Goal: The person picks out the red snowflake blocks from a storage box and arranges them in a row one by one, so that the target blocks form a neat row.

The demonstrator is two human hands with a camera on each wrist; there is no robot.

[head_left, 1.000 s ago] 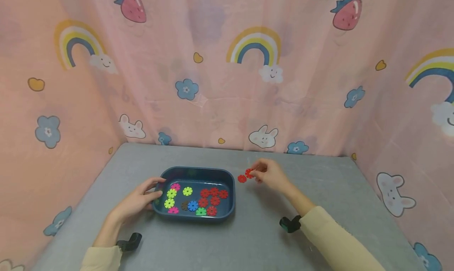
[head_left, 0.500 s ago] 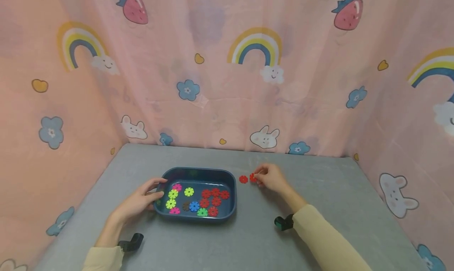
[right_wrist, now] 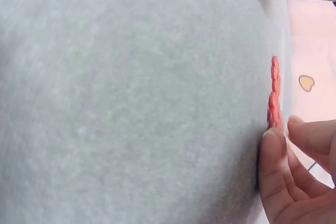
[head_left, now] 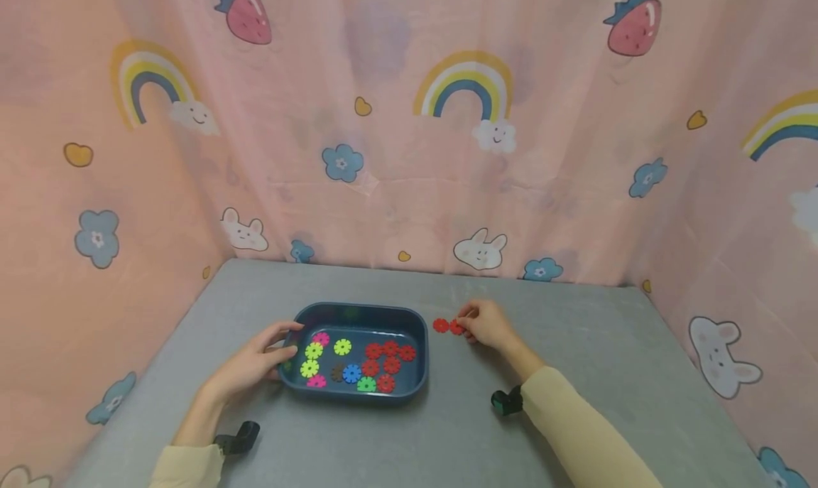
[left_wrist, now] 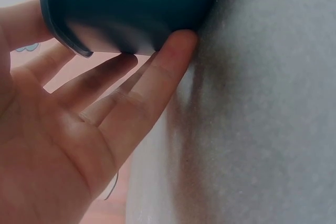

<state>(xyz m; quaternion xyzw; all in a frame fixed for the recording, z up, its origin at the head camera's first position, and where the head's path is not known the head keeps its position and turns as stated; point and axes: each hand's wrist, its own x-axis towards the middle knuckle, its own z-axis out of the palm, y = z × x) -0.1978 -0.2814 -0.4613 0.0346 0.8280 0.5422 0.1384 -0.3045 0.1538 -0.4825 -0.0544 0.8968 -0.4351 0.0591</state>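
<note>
Tray [head_left: 364, 332]: six red, three yellow, two pink, one brown, one blue, one green disc [head_left: 367, 384] | left hand [head_left: 254, 358]: grips tray's left end | right hand [head_left: 488, 324]: pinches loose red disc [head_left: 454, 327] against second one [head_left: 441, 325], right of tray

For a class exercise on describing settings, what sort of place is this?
Probably an indoor play or activity corner: a grey table has a cartoon-print pink curtain behind it and on both sides, and a blue tray on it holds colourful notched discs.
</note>
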